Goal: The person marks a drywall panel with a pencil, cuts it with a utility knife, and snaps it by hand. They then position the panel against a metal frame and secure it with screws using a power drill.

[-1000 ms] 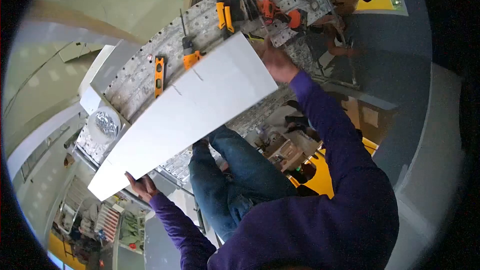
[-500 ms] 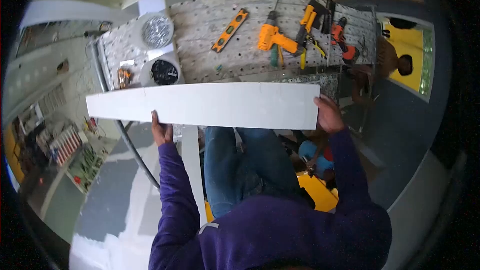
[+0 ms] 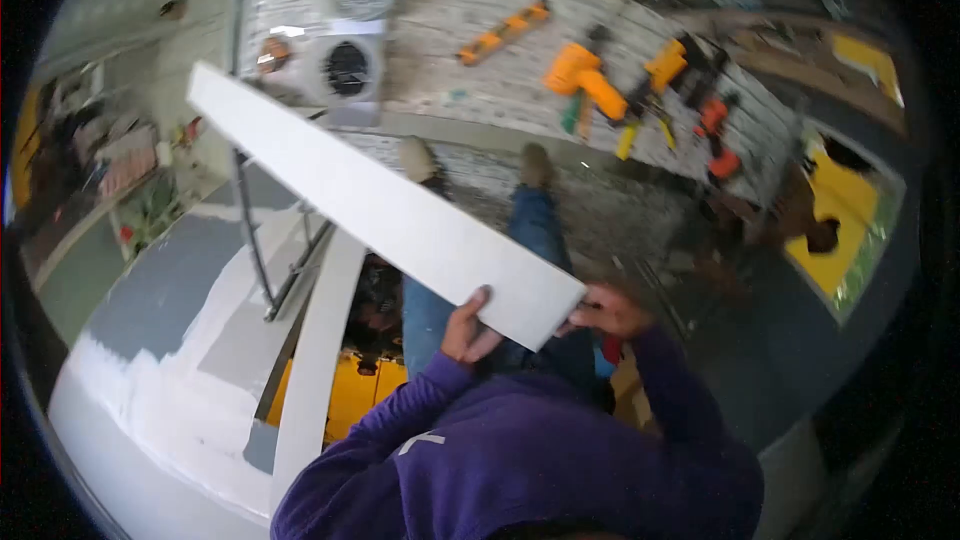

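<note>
A long white board (image 3: 400,215) slants across the view from upper left down to my lap. My left hand (image 3: 470,330) grips its lower edge close to the near end, with the thumb on top. At the near corner, my right hand (image 3: 612,312) has its fingers closed on the board's end. Beyond the board, a perforated scaffold plank (image 3: 450,20) carries an orange spirit level (image 3: 503,32) and an orange drill (image 3: 585,78). My shoes show on a lower plank, past the board.
Two round-windowed units (image 3: 348,68) stand at the plank's left end. Pliers, an orange-handled tool (image 3: 665,65) and a red drill (image 3: 715,135) lie at its right. A metal scaffold pole (image 3: 250,230) and another white strip (image 3: 325,350) are at left. Another person (image 3: 790,215) is at right, below.
The board has swung from level to a slant, its right end lower and nearer my body. My left hand has moved right along it, closer to my right hand. The camera view has shifted.
</note>
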A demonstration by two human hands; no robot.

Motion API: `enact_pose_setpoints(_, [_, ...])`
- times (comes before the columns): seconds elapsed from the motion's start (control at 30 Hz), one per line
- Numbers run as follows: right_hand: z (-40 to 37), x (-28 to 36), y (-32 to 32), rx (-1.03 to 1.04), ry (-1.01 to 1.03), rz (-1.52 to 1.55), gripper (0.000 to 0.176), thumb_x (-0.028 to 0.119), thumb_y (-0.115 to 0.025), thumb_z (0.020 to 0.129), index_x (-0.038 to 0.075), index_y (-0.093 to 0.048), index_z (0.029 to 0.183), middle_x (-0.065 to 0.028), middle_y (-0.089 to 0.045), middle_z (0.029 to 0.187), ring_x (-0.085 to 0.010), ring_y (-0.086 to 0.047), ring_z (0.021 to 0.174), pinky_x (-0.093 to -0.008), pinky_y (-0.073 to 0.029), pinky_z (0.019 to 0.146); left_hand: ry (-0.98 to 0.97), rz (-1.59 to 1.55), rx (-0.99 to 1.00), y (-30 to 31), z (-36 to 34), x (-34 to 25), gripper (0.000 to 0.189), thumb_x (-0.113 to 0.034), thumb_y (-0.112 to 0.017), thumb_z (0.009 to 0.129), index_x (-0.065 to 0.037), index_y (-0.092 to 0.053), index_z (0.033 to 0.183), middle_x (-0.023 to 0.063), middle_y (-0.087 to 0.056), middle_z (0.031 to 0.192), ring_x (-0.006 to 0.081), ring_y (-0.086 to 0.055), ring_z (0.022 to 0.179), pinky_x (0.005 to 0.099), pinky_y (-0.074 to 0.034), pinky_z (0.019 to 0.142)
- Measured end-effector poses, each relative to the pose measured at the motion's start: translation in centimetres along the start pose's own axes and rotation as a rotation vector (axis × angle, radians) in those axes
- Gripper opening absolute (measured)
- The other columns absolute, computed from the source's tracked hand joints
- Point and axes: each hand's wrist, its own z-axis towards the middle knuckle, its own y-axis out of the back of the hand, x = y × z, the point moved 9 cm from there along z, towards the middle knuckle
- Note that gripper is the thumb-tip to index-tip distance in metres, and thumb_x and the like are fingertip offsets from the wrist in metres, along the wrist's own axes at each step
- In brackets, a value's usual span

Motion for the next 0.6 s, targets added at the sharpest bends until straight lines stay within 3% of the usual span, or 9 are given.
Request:
enact_pose_setpoints(0.1, [0.7,1.5,4.1,0.179,0.016,-0.139,0.041,0.016,-0.061,0.094,-0.001,-0.052,0.13,-0.0184,-0.063,0.119,-0.0244,-0.067,0.1,-0.0384,-0.057,0.085,-0.038,0.057,-0.01,-1.6,0.2,1.4,0.058,-0.023,-0.063,0.094,-0.002,-0.038,0.143,0.0173,-0.05,0.139,0.0365,-0.049,0.129,0.055,-0.04,0.108])
enact_pose_setpoints(0.13, [2.1,2.5,7.8,0.02,0.062,-0.205,0.033,0.012,-0.059,0.094,0.002,-0.056,0.125,-0.0151,-0.067,0.111,-0.0225,-0.068,0.092,-0.0373,-0.058,0.08,-0.093,0.086,-0.061,-2.0,0.6,1.3,0.056,-0.022,-0.062,0.095,-0.001,-0.039,0.142,0.018,-0.051,0.138,0.0361,-0.05,0.128,0.0549,-0.04,0.108])
enact_pose_setpoints(0.17, [4.8,4.3,12.4,-0.116,0.511,-0.685,0.027,0.01,-0.055,0.093,0.003,-0.06,0.119,-0.0123,-0.068,0.104,-0.0221,-0.069,0.084,-0.0384,-0.057,0.074,-0.118,0.101,-0.075,-2.0,1.2,1.6,0.056,-0.022,-0.062,0.095,-0.001,-0.039,0.142,0.018,-0.051,0.138,0.036,-0.051,0.128,0.0546,-0.04,0.109])
enact_pose_setpoints(0.2, [6.8,4.5,16.7,-0.373,0.151,-0.521,0.025,0.01,-0.051,0.094,0.002,-0.063,0.114,-0.015,-0.069,0.102,-0.0291,-0.069,0.086,-0.0411,-0.056,0.075,-0.154,0.108,-0.094,-1.7,1.8,1.7,0.056,-0.022,-0.063,0.095,-0.001,-0.039,0.142,0.0179,-0.051,0.138,0.036,-0.051,0.127,0.0543,-0.04,0.109])
enact_pose_setpoints(0.23, [8.2,7.9,19.9,-0.657,0.156,-1.063,0.025,0.023,-0.054,0.094,0.001,-0.062,0.104,-0.0218,-0.066,0.096,-0.0384,-0.066,0.091,-0.0485,-0.051,0.077,-0.204,0.109,-0.115,-1.2,2.4,1.7,0.057,-0.021,-0.063,0.095,-0.001,-0.039,0.142,0.0178,-0.052,0.138,0.0359,-0.052,0.127,0.054,-0.04,0.109])
enact_pose_setpoints(0.3, [13.6,7.5,27.8,-1.048,0.102,-0.947,0.04,0.03,-0.055,0.093,-0.001,-0.057,0.118,-0.0272,-0.065,0.109,-0.0445,-0.063,0.101,-0.0509,-0.05,0.088,-0.235,0.135,-0.099,-0.2,4.8,2.7,0.057,-0.028,-0.064,0.095,-0.003,-0.041,0.141,0.0165,-0.053,0.138,0.0352,-0.052,0.127,0.052,-0.042,0.109])
enact_pose_setpoints(0.47, [19.8,10.1,29.7,-1.342,0.054,-0.865,0.078,0.04,-0.074,0.084,-0.005,-0.04,0.138,-0.0243,-0.055,0.132,-0.0368,-0.058,0.118,-0.0501,-0.048,0.097,-0.367,0.011,-0.168,0.4,7.7,2.9,0.054,-0.019,-0.065,0.093,-0.003,-0.043,0.139,0.0161,-0.054,0.136,0.0341,-0.054,0.124,0.0499,-0.043,0.108])
enact_pose_setpoints(0.5, [19.8,10.1,29.3,-1.304,-0.132,-0.805,0.078,0.04,-0.072,0.086,-0.005,-0.038,0.139,-0.0247,-0.055,0.133,-0.0367,-0.059,0.117,-0.049,-0.048,0.098,-0.364,-0.052,-0.166,0.6,8.4,3.2,0.053,-0.017,-0.065,0.093,-0.003,-0.044,0.139,0.0159,-0.054,0.136,0.0338,-0.054,0.124,0.0511,-0.043,0.107])
enact_pose_setpoints(0.6, [17.5,10.1,28.1,-1.237,-0.182,-0.834,0.058,0.026,-0.062,0.089,-0.002,-0.039,0.134,-0.0227,-0.064,0.121,-0.039,-0.065,0.108,-0.0517,-0.048,0.097,-0.39,-0.16,-0.165,0.5,9.4,3.4,0.051,-0.014,-0.066,0.092,-0.002,-0.046,0.137,0.0153,-0.058,0.131,0.0329,-0.058,0.119,0.0499,-0.046,0.105])
